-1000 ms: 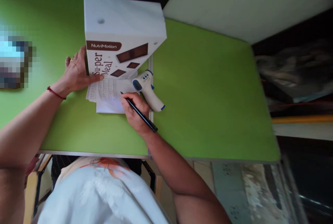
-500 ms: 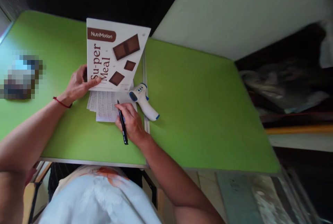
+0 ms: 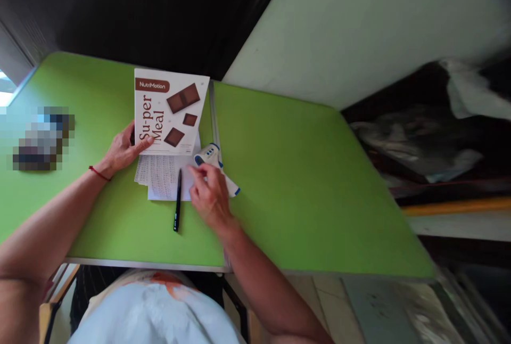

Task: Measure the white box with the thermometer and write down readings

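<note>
My left hand (image 3: 126,148) grips the lower left edge of a white box (image 3: 159,112) printed "NutriMotion Su-per Meal", with the thumb on its front face. The box is tilted up above sheets of paper (image 3: 162,181) covered in handwriting. A black pen (image 3: 178,205) lies with its tip on the paper and its other end on the table. Just right of the pen is my right hand (image 3: 211,195), holding nothing, index finger stretched out and the other fingers partly curled. It partly covers a white and blue infrared thermometer (image 3: 207,155).
The green table (image 3: 295,189) has a metal seam down its middle. A blurred-out object (image 3: 43,139) lies at the left. Behind stand a dark panel and a pale wall (image 3: 303,40). At the right, a shelf (image 3: 455,208) holds plastic bags (image 3: 419,136).
My right hand has let go of the pen, which now lies on the paper and table, and has moved right over the thermometer. The view has shifted slightly; my left hand keeps the box.
</note>
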{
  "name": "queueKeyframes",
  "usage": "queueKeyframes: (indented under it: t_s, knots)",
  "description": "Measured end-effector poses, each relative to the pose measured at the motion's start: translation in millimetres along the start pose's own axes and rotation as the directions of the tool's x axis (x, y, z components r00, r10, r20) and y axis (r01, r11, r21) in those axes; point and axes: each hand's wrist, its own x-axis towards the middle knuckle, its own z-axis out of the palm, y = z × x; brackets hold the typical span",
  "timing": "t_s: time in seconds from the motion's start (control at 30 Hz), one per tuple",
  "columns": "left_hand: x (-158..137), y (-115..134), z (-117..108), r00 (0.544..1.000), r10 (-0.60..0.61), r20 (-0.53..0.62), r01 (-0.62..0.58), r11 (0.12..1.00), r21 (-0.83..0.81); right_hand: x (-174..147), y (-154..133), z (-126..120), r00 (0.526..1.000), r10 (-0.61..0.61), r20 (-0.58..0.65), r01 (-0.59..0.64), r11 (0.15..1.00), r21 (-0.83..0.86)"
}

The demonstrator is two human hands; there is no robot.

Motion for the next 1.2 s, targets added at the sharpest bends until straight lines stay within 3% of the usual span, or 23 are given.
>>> queueKeyframes:
  t_s: [0.1, 0.2, 0.33, 0.43, 0.53, 0.6, 0.67, 0.77, 0.9, 0.97, 1.2]
  knots:
    - [0.2, -0.6, -0.2, 1.000, 0.010, 0.004, -0.010, 1.000, 0.010, 8.0, 17.3, -5.3, 0.976, 0.199, -0.085, -0.206, 0.975, -0.084]
    - [0.7, -1.2, 0.1, 1.000, 0.015, 0.007, -0.015, 1.000, -0.006, 11.1, 29.3, -7.9, 0.943, 0.333, -0.002, -0.329, 0.930, -0.167]
    - [1.2, -2.8, 0.4, 1.000, 0.016, 0.011, -0.015, 1.000, -0.018, 11.1, 37.9, -4.7, 0.909, 0.402, 0.112, -0.379, 0.908, -0.180]
    - [1.4, -4.3, 0.5, 1.000, 0.019, 0.005, -0.019, 1.000, -0.003, 12.9, 42.6, -3.2, 0.893, 0.449, 0.037, -0.448, 0.893, -0.035]
    - [1.6, -5.5, 0.6, 1.000, 0.024, -0.005, -0.024, 1.000, 0.002, 17.5, 36.7, -9.1, 0.868, 0.495, -0.044, -0.463, 0.837, 0.290]
    - [1.9, -5.9, 0.9, 1.000, 0.027, 0.000, -0.027, 1.000, 0.000, 21.9, 22.9, -16.3, 0.874, 0.486, 0.023, -0.418, 0.727, 0.545]
    - [2.1, -5.8, 1.2, 1.000, 0.024, 0.009, -0.024, 1.000, 0.006, 27.4, 4.0, -23.0, 0.889, 0.424, 0.175, -0.406, 0.551, 0.729]
    - [2.0, -4.6, 1.4, 1.000, 0.021, 0.015, -0.021, 0.999, 0.025, 37.5, -22.7, -26.5, 0.869, 0.353, 0.347, -0.464, 0.334, 0.820]
    - [1.4, -1.7, 1.4, 1.000, 0.026, 0.015, -0.027, 0.999, 0.028, 50.0, -40.1, -18.6, 0.785, 0.395, 0.477, -0.552, 0.094, 0.829]
    - [1.2, -0.4, 1.6, 0.999, 0.034, 0.012, -0.035, 0.999, 0.025, 52.7, -43.7, -12.6, 0.759, 0.404, 0.510, -0.570, 0.034, 0.821]
    - [0.0, 2.8, 1.7, 0.998, 0.052, 0.023, -0.052, 0.999, 0.009, 42.7, -54.9, 6.4, 0.741, 0.449, 0.499, -0.544, -0.034, 0.838]
